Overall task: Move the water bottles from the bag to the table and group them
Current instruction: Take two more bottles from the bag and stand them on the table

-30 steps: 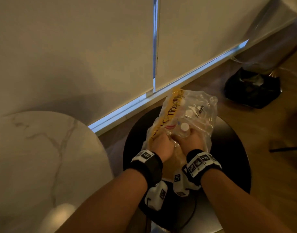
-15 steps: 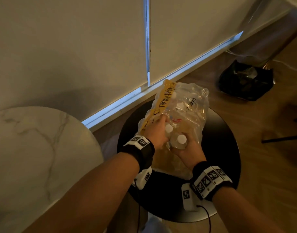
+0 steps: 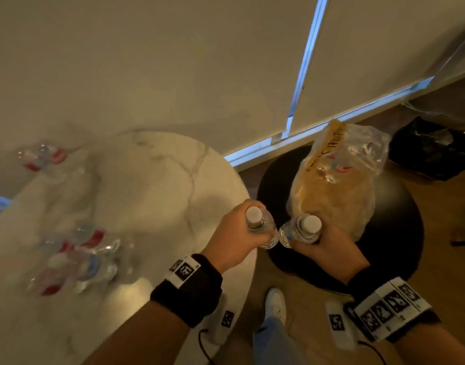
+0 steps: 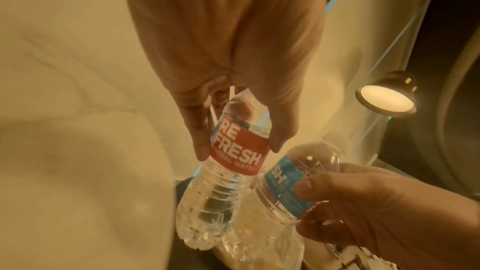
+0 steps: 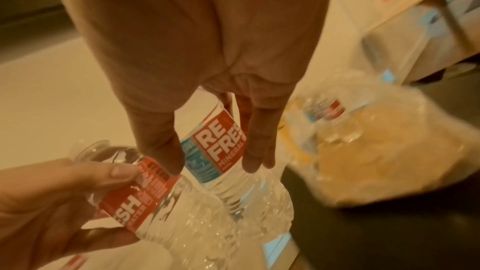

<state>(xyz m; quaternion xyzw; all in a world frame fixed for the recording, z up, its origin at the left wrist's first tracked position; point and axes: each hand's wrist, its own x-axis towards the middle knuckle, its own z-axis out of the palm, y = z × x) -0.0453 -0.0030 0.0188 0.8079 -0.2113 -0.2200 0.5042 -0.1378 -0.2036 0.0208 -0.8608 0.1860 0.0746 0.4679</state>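
i have two water bottles out of the bag: the left bottle (image 3: pixel 260 227) sits upright at the edge of the marble surface (image 3: pixel 152 185), the right bottle (image 3: pixel 302 230) upright just beside it over the black stool (image 3: pixel 400 233), their shoulders near touching. my left hand (image 3: pixel 231 233) wraps the first around its label, thumb one side and fingers the other, and the left wrist view confirms that grip; my right hand (image 3: pixel 329 248) curls round the second in the same way.

to finish this step well, i judge i should swing both bottles left over the surface and set them down upright next to the blurred cluster of bottles (image 3: pixel 76 259) already standing there, bases flat before i let go. these thin ribbed bottles will likely flex, so i would hold firmly at the label without squeezing hard, and keep the two from knocking together or toppling the group.

both forearms reach forward, wrists level, palms turned inward toward each other. the bag (image 3: pixel 339 185) slumps on the stool with at least one label showing inside.
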